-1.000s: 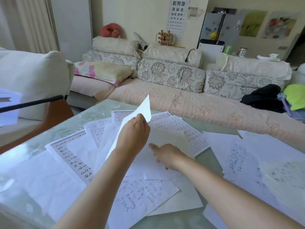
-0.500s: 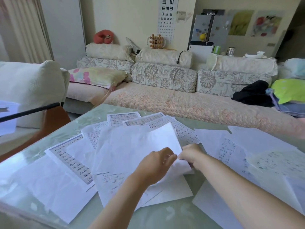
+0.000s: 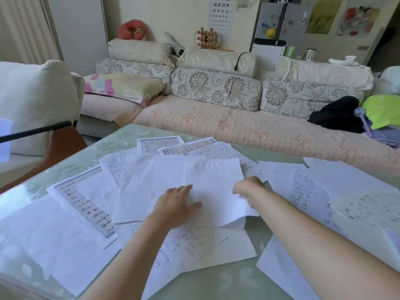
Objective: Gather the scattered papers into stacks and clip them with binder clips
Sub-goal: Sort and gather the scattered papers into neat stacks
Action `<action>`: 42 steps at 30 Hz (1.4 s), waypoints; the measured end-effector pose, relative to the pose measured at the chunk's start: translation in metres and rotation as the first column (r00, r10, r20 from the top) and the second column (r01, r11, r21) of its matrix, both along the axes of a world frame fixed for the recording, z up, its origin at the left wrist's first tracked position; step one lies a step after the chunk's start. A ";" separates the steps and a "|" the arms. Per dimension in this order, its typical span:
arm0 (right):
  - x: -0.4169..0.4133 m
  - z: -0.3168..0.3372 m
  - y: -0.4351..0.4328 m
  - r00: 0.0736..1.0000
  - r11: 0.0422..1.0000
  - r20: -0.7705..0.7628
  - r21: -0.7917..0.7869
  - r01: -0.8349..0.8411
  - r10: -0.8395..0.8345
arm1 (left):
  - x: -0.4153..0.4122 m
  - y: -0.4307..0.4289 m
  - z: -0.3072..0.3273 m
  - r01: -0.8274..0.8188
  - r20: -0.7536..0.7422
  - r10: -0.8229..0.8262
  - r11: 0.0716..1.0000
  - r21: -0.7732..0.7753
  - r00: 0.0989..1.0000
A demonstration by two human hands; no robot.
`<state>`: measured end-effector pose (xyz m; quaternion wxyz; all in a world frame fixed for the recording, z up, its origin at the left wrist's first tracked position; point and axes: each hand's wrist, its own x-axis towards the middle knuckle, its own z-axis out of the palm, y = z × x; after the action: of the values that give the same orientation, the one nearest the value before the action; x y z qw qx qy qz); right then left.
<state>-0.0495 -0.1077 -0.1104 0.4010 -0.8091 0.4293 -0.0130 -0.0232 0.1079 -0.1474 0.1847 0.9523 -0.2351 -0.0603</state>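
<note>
Head view: looks down on the bench (image 3: pixel 116 139)
Left hand (image 3: pixel 175 207): flat, fingers straight, pressing on the blank sheet (image 3: pixel 194 178)
Right hand (image 3: pixel 249 189): fingers curled, gripping that sheet's right edge
Blank sheet: on top of the middle pile
Papers (image 3: pixel 285 182): loose across the bench, left, right and far
Sofa (image 3: pixel 216 124): beyond the far edge
</note>
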 end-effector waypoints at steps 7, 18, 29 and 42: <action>0.006 -0.012 0.002 0.994 0.998 0.102 0.026 -0.050 0.047 | 0.022 0.034 0.005 -0.392 0.105 0.391 0.920 -0.013 0.914; 0.051 -0.021 0.054 0.996 0.989 0.018 -0.121 -0.088 0.091 | 0.051 0.052 0.011 -0.574 -0.128 0.560 0.809 -0.126 0.818; 0.049 -0.032 0.045 0.968 0.978 0.144 0.005 -0.208 0.205 | 0.056 0.064 0.018 -0.630 -0.601 0.307 0.633 -0.449 0.738; 0.022 -0.016 0.007 0.950 0.964 0.183 0.037 -0.263 0.252 | 0.033 0.054 0.017 -0.430 -0.255 0.351 0.796 -0.425 0.901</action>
<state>-0.0276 -0.1003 -0.1259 0.4603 -0.8412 0.2831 -0.0192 0.0096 0.1617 -0.1299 0.4377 0.8979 -0.0247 -0.0395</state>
